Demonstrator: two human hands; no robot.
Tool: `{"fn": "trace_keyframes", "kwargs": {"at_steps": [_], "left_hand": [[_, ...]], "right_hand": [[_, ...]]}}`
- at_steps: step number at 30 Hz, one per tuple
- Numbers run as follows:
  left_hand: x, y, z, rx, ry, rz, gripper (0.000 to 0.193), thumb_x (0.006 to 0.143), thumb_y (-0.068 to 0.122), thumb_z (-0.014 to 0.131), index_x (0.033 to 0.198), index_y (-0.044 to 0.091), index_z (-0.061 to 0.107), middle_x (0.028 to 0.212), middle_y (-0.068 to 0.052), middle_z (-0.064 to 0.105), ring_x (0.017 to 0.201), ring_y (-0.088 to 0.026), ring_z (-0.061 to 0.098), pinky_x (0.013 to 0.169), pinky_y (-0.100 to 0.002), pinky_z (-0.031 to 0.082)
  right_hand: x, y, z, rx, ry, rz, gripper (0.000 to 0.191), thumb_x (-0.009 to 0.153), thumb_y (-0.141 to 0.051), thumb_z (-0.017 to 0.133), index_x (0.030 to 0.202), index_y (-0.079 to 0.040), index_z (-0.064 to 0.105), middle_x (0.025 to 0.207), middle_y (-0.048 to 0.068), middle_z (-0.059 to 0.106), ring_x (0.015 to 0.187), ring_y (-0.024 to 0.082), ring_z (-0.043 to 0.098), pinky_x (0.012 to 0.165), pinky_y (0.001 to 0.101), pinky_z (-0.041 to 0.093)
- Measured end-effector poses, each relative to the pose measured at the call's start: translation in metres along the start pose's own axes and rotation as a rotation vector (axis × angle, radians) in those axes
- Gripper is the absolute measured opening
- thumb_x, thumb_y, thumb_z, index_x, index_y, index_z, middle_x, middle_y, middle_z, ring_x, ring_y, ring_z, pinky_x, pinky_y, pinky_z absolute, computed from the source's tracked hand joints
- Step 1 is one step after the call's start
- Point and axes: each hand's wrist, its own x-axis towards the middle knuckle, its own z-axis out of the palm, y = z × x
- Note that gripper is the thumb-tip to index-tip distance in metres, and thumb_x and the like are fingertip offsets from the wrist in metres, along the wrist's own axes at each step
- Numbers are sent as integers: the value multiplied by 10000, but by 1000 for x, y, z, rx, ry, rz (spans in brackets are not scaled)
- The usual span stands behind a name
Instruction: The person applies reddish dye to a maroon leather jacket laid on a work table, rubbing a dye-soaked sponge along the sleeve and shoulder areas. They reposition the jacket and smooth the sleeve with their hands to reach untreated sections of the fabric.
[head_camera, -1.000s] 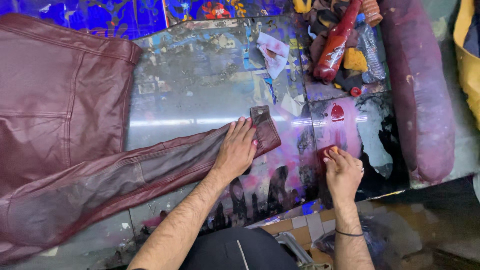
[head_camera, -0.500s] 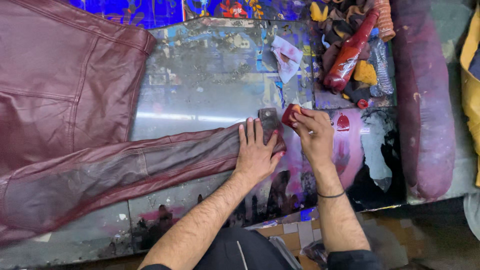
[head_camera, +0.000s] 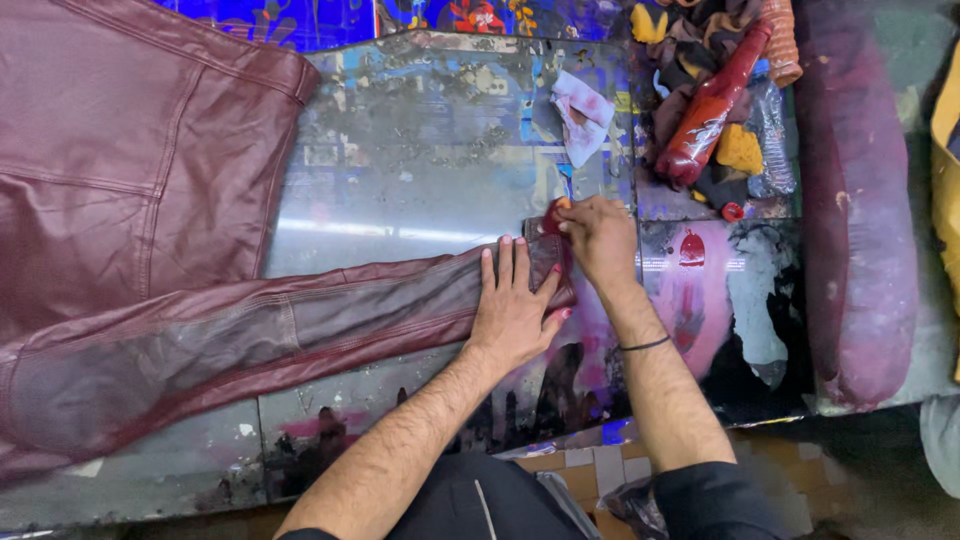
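Note:
A dark red leather jacket (head_camera: 130, 190) lies spread over the left of a stained glass-topped table (head_camera: 420, 150). Its sleeve (head_camera: 300, 320) stretches to the right across the table. My left hand (head_camera: 515, 305) lies flat with fingers spread on the cuff end, pinning it down. My right hand (head_camera: 600, 240) is closed on a small red dye-soaked pad (head_camera: 553, 218) and presses it against the cuff edge just above my left fingertips. Red stain shows on my fingertips.
A stained white rag (head_camera: 585, 115) lies at the back of the table. A red plastic bottle (head_camera: 710, 115), a clear bottle (head_camera: 772, 140) and several rags sit at the back right. A long dark red roll (head_camera: 860, 220) lies along the right edge.
My right hand has moved from the table's near right up to the sleeve cuff and a little left, carrying the red pad. My left hand stays flat on the sleeve.

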Motion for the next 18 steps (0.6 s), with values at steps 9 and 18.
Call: {"fn": "trace_keyframes", "kwargs": {"at_steps": [9,18], "left_hand": [[-2,-2,-2,-61,-2,-29,646,939,558,540,1455,170,569,1612,-357,216,1515,-474,155,1168,-672,138],[-6,-6,2,-34,15,-14,622,953,563,538,1471,218,547,1625,-334,176,1528,-467,123,1175,-686,130]], "right_hand": [[-11,-1,-8,-66,42,12,114,856,-98,793,969,-118,799,981,48,724,915,299,630,808,442,481],[-8,-9,-15,-195,-21,124,129,855,-230,807,975,-184,816,1017,47,697,966,303,616,777,483,425]]}}
